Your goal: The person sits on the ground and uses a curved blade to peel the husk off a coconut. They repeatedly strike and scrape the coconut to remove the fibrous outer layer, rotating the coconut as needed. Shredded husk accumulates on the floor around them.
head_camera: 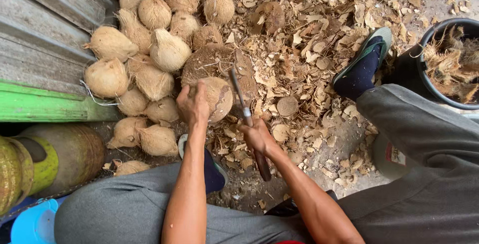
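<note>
We see the ground [319,159] covered with husk chips [299,69], densest from the centre out to 1 o'clock. A pile of husked coconuts [149,49] occupies the 10 to 12 o'clock sector, against a grey corrugated wall [45,29] with a green base board [40,105] at 9 o'clock. A black tub [424,69] filled with husk fibre sits at 3 o'clock. A round wooden block [214,62] stands just above centre, at the edge of the pile.

We note one coconut [219,97] resting on the block's near side, at centre. Our left hand [193,105] lies over its left side, fingers curled against the shell, holding it steady. Our right hand [258,137] is closed fully around the handle of a long knife [240,97]; the blade points toward 12 o'clock and runs just beside the coconut's right edge. We cannot tell whether blade and shell touch.

Our right foot [361,67], in a dark sock and green sandal, rests on the chips at 2 o'clock.
</note>
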